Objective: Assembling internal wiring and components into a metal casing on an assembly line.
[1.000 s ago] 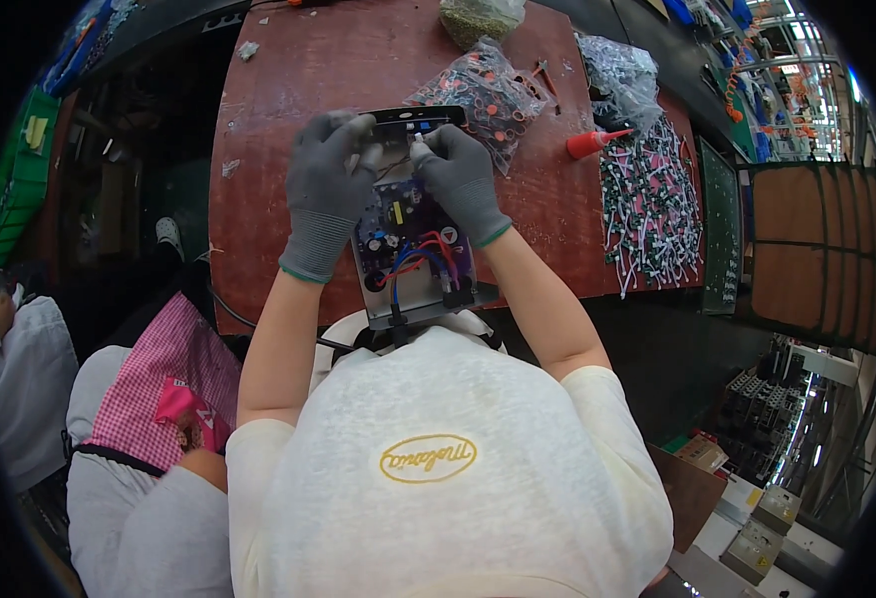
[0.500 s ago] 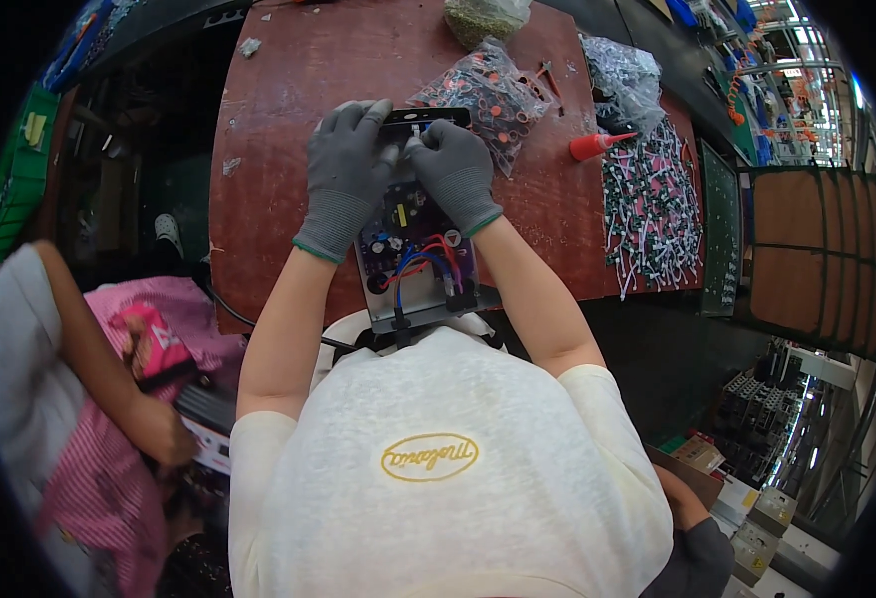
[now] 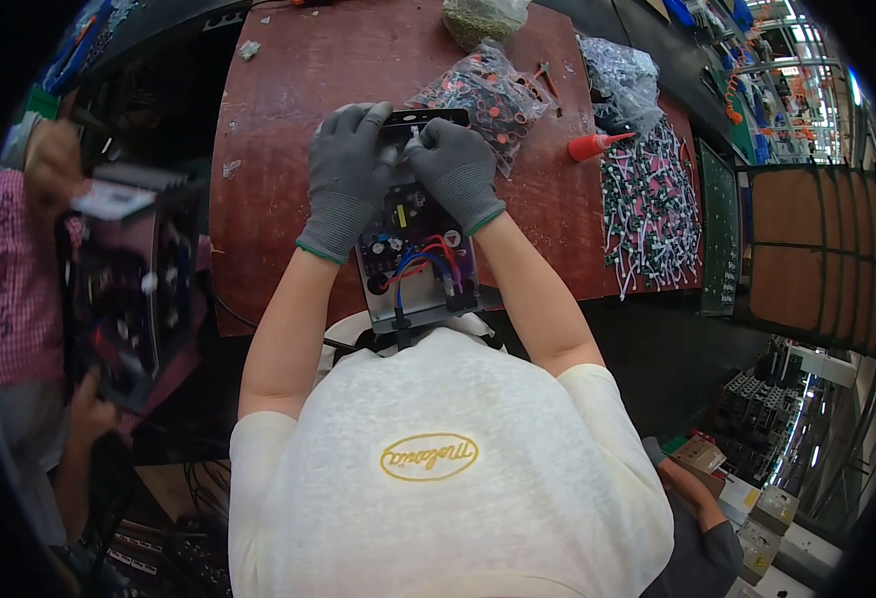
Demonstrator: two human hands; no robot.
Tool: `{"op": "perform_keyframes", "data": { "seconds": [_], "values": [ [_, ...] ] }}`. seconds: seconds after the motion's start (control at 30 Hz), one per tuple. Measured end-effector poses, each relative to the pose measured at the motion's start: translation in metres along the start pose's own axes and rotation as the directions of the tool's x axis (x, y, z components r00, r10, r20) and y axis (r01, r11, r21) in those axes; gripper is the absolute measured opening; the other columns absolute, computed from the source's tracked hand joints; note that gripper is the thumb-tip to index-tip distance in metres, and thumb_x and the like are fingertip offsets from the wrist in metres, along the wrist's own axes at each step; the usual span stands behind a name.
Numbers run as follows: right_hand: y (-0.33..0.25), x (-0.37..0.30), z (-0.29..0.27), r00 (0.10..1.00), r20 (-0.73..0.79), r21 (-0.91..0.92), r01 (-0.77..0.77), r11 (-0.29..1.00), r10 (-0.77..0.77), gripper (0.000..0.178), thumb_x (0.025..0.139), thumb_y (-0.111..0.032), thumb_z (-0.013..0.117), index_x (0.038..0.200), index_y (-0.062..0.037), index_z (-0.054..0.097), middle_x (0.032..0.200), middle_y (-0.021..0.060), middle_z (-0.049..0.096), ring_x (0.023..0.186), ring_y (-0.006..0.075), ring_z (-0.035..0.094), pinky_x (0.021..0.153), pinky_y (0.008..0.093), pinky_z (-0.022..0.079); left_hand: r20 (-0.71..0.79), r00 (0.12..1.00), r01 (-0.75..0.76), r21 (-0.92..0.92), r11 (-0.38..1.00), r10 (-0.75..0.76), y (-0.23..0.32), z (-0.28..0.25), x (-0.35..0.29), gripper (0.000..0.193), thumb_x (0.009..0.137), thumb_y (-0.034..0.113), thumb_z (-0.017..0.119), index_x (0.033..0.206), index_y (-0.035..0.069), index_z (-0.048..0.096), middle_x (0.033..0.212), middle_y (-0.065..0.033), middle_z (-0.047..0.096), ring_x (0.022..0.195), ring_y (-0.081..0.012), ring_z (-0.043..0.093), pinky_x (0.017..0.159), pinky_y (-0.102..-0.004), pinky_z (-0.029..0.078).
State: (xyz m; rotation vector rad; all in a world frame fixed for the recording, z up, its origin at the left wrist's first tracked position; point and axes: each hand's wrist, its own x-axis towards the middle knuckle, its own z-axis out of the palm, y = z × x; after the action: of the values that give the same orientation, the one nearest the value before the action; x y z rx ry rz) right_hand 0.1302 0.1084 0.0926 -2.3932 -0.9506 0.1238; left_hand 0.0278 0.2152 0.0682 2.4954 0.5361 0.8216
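Before me on the red-brown table's near side lies an electronic unit (image 3: 401,214): a metal tray with a dark circuit board and thick red and blue wires. A black end panel (image 3: 446,118) with holes stands at its far end. My left hand (image 3: 350,164), in a grey knit glove, curls around the panel's left end, thumb inward. My right hand (image 3: 455,164), gloved alike, is closed with thumb and index finger pinched at a small white piece (image 3: 415,133) just inside the panel. The fingertips partly hide this piece and where it sits.
Beyond my hands lies a clear bag of black and orange rings (image 3: 478,95). Pliers (image 3: 547,80), a red bottle (image 3: 587,148) and a pile of white-and-green cables (image 3: 652,209) are to the right. At left a co-worker holds a similar unit (image 3: 134,289), blurred.
My hands and the unit stay almost still. The co-worker at left has lifted and turned a dark unit that was lower down. An arm at lower right has shifted a little.
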Motion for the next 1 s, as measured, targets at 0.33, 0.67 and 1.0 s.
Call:
{"op": "perform_keyframes", "data": {
  "seconds": [0.33,0.67,1.0],
  "values": [
    [0.000,0.002,-0.002,1.000,0.023,-0.020,0.016,1.000,-0.016,0.021,0.075,-0.026,0.065,0.073,-0.0059,0.064,0.070,0.0143,0.064,0.070,0.0321,0.065,0.064,0.0415,0.050,-0.011,1.000,0.000,0.016,1.000,0.001,0.002,-0.001,0.001,0.051,0.074,0.014,0.067,0.123,0.010,0.056,0.117,-0.0077,0.056,0.115,-0.0265,0.049,0.099,-0.0418,0.036],
    [-0.007,0.008,-0.007,0.991,0.124,-0.098,-0.044,0.994,0.056,0.025,0.072,-0.032,0.062,0.076,-0.0074,0.067,0.078,0.0148,0.066,0.077,0.0328,0.065,0.071,0.0422,0.051,-0.002,1.000,-0.009,0.019,1.000,0.009,0.001,-0.003,0.000,0.051,0.074,0.012,0.067,0.124,0.011,0.055,0.118,-0.0070,0.056,0.116,-0.0265,0.049,0.100,-0.0403,0.037],
    [-0.006,0.002,0.002,1.000,0.028,-0.094,-0.011,0.995,0.013,0.023,0.074,-0.029,0.061,0.074,-0.0061,0.064,0.074,0.0157,0.065,0.074,0.0332,0.066,0.068,0.0438,0.052,-0.015,1.000,0.000,0.025,1.000,0.001,0.001,-0.002,0.000,0.051,0.073,0.013,0.067,0.123,0.012,0.055,0.118,-0.0070,0.056,0.117,-0.0265,0.049,0.100,-0.0417,0.037]
  ]
}}
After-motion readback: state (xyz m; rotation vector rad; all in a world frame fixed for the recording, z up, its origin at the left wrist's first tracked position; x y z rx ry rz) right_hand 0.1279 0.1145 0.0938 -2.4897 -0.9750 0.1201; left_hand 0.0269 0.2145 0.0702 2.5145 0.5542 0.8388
